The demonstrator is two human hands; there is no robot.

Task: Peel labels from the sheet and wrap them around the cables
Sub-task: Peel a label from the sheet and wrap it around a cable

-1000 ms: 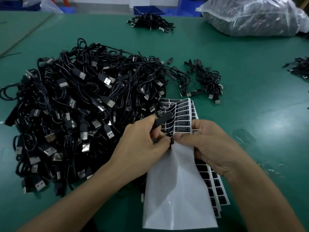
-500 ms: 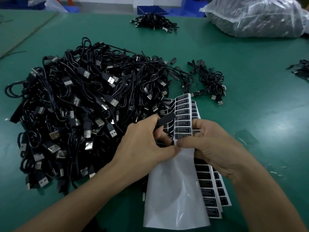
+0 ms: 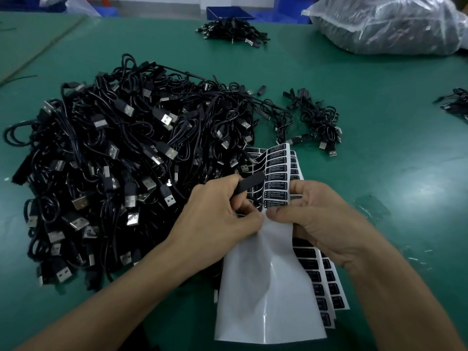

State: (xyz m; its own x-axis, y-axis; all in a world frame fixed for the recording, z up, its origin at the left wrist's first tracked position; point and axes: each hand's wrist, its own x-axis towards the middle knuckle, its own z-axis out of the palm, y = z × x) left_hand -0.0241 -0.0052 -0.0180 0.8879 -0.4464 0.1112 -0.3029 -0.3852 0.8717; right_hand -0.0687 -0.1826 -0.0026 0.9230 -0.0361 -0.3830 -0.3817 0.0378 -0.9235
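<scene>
My left hand (image 3: 217, 214) grips the flat black controller piece of a cable (image 3: 250, 183), which sticks out up and to the right past my fingers. My right hand (image 3: 321, 216) pinches the label sheet (image 3: 277, 173), a strip of black "LED CONTROLLER" labels whose emptied white backing (image 3: 268, 295) hangs down toward me. Both thumbs meet at the lowest label on the strip. Further label sheets (image 3: 321, 282) lie on the table under the backing. A big heap of black USB cables (image 3: 121, 168) lies left of my hands.
A small bunch of cables (image 3: 316, 120) lies beyond the sheets, another (image 3: 231, 30) at the far middle, and a few (image 3: 455, 105) at the right edge. A clear plastic bag (image 3: 390, 24) of dark goods sits far right. Blue bins (image 3: 228, 12) stand behind the green table (image 3: 379, 153).
The view has shifted slightly; my hands stay together at the strip, and my thumbs have worked along the lowest label's edge. The sheet and cable piece are held the same way.
</scene>
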